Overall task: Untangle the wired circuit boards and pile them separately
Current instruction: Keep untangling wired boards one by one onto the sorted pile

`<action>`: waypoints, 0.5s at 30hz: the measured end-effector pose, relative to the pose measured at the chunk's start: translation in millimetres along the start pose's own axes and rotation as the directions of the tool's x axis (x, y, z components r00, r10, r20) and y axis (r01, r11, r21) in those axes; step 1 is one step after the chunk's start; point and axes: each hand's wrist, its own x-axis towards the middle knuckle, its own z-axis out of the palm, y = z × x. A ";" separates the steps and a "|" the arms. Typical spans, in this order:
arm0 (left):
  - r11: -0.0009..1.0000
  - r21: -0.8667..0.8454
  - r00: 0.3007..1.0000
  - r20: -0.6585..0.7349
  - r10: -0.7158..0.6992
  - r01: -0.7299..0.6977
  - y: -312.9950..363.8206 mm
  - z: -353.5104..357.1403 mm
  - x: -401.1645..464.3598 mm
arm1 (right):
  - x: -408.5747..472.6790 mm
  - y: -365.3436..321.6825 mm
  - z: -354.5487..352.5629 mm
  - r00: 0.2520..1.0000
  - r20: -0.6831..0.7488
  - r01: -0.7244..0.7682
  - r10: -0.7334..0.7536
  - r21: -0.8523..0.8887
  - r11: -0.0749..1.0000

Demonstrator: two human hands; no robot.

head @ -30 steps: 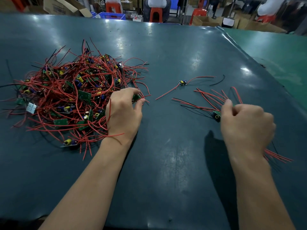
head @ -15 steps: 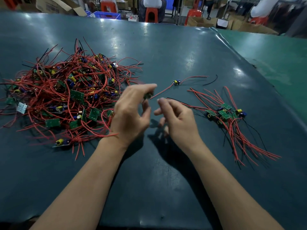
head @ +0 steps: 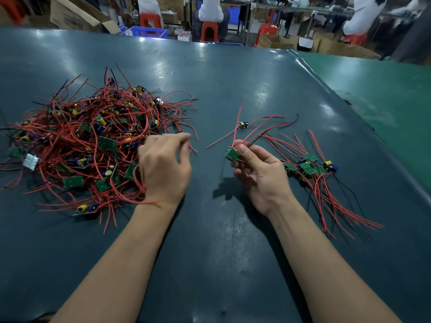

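A big tangle (head: pixel 93 141) of red-wired green circuit boards lies on the left of the dark table (head: pixel 221 264). My left hand (head: pixel 164 169) hovers at the tangle's right edge, blurred, with fingers loosely curled and nothing visibly held. My right hand (head: pixel 258 173) pinches a small green board (head: pixel 232 155) between thumb and fingers, its red and black wires fanning up and to the right. A sorted pile (head: pixel 312 173) of boards with long red wires lies right of my right hand. A single wired board (head: pixel 243 124) lies beyond my right hand.
The table's right edge meets a lighter green surface (head: pixel 384 96). Beyond the far edge stand cardboard boxes (head: pixel 77 16), a blue crate (head: pixel 149 32), red stools and seated people.
The green board has passed from my left hand to my right. My hands have drawn apart: the left moved back to the tangle, the right moved toward the sorted pile.
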 end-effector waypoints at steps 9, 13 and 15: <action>0.940 -0.338 0.969 0.242 0.042 0.043 29.7 6.7 -16.8 | 1.7 8.1 1.9 0.982 0.063 0.187 -0.180 -0.135 0.973; 0.839 -0.494 0.940 0.337 -0.058 0.229 27.9 8.9 -15.0 | 4.0 7.8 -2.3 0.982 0.081 0.182 -0.173 -0.110 0.977; 0.711 -0.586 0.901 0.402 -0.162 0.389 26.0 9.0 -12.9 | 4.0 8.5 -1.3 0.984 0.072 0.174 -0.166 -0.124 0.977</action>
